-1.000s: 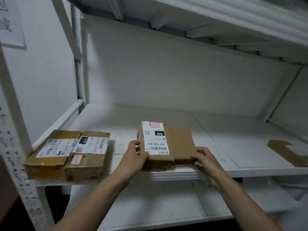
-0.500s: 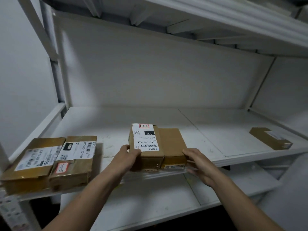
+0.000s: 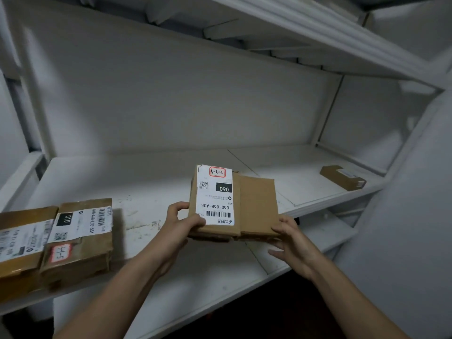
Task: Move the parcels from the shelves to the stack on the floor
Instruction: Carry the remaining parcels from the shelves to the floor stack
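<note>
A brown cardboard parcel with a white shipping label marked 060 is held between both hands, lifted off the front edge of the white shelf. My left hand grips its left near corner, thumb on top of the label. My right hand holds the right near corner from below and the side. Two more taped brown parcels lie on the shelf at the left: one labelled 010 and one beside it at the frame edge. A small flat parcel lies at the far right.
An upper shelf overhangs above. A lower white shelf runs under the hands. Upright posts stand at the left and a white panel closes the right side. The floor stack is out of view.
The parcel has come up off the shelf and toward me, its near end now past the front edge. The view has swung right, so the left parcels sit nearer the frame edge.
</note>
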